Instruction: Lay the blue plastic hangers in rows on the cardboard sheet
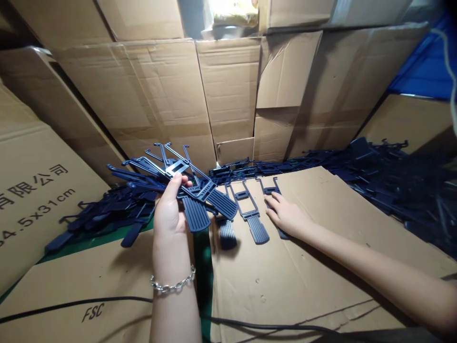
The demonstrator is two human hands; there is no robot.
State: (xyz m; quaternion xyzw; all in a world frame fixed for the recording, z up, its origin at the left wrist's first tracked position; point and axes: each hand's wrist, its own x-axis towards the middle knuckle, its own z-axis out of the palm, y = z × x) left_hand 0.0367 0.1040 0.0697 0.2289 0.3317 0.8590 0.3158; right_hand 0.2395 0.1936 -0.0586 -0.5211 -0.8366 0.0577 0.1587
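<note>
My left hand [173,205] is closed around a fanned bunch of dark blue plastic brackets [194,216], each with a ribbed flat foot and thin hooked arms. Resting on the cardboard, my right hand [285,212] lies over another dark bracket [270,186], its fingers stretched out and touching it; the palm hides most of that piece. Between the hands, a single bracket [259,229] lies flat with its hooks pointing away from me. Beside it on the left is the ribbed foot of one more bracket [227,236], partly covered by the held bunch.
Piles of similar dark parts lie at the left [107,209] and along the back and right [385,186]. Stacked cardboard boxes [160,90] form a wall behind. A black cable [271,327] crosses the cardboard sheet [321,281] near me. Blue material [421,71] shows at upper right.
</note>
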